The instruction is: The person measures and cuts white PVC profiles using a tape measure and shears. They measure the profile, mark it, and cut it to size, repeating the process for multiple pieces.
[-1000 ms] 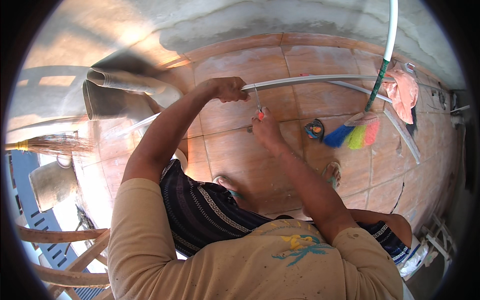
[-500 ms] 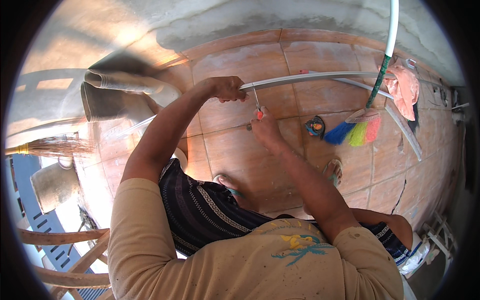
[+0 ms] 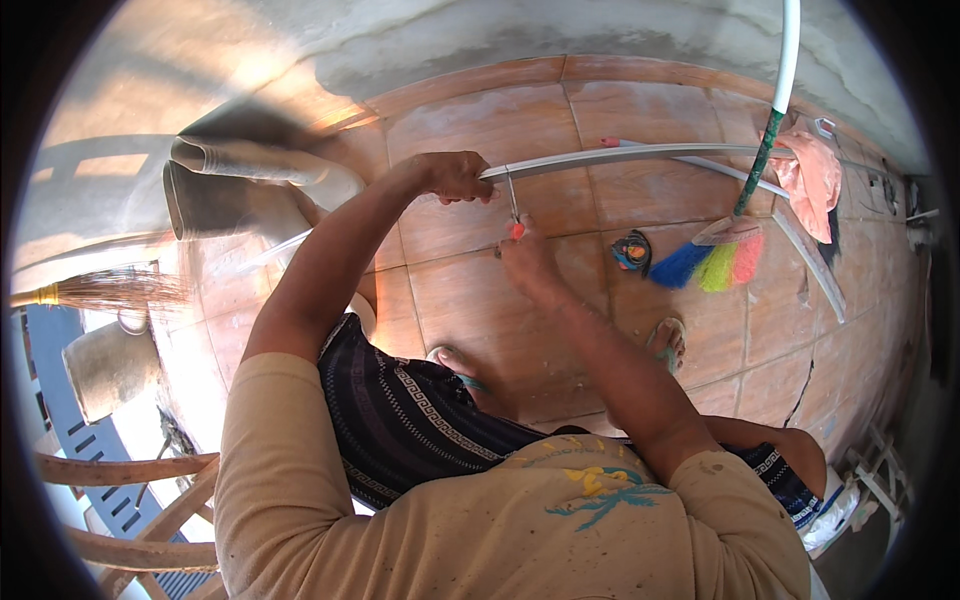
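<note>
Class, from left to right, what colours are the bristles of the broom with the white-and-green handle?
Blue, yellow-green, then pink; the bristles show best in the head view.

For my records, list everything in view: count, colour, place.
strip: one, pale, upper centre
tool: one, red, at strip
broom: one, multicoloured, right
small item: one, multicoloured, beside broom
cloth: one, pink, right
pole: one, white, right
bar: one, grey, right
twig broom: one, brown, left
hollow pieces: two, greyish, upper left
container: one, beige, left
panel: one, blue, left
wood: several, brown, lower left
clutter: count unclear, pale, lower right
floor: one, orange, centre
wall: one, grey, top
sandals: two, green, centre
shorts: one, dark, bottom
shirt: one, tan, bottom
left hand: one, bare, on strip
right hand: one, bare, on tool
</note>
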The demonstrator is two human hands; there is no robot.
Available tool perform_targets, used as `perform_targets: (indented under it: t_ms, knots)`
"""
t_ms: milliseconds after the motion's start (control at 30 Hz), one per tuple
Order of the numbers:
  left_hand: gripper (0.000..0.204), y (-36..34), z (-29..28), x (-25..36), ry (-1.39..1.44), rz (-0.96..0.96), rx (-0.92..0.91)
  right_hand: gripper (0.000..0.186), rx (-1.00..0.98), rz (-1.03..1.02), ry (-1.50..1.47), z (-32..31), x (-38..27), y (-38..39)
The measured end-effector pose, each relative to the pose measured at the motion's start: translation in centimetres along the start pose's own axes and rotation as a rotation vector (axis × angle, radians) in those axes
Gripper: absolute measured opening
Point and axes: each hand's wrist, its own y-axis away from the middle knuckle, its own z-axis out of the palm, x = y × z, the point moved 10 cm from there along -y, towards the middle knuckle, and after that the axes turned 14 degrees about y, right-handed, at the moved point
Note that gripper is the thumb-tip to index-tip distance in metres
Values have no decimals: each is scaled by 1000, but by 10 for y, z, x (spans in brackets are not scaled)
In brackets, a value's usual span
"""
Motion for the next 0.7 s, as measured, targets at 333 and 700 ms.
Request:
perform_targets:
  t_ms: [333, 700]
  knots:
    - [40, 3, 0, 5, -24, 10, 5, 39, -11, -104, 78, -13, -15, 4]
    - [39, -1, 2, 0, 21, 5, -7, 34, 23, -158, 113, -12, -14, 8]
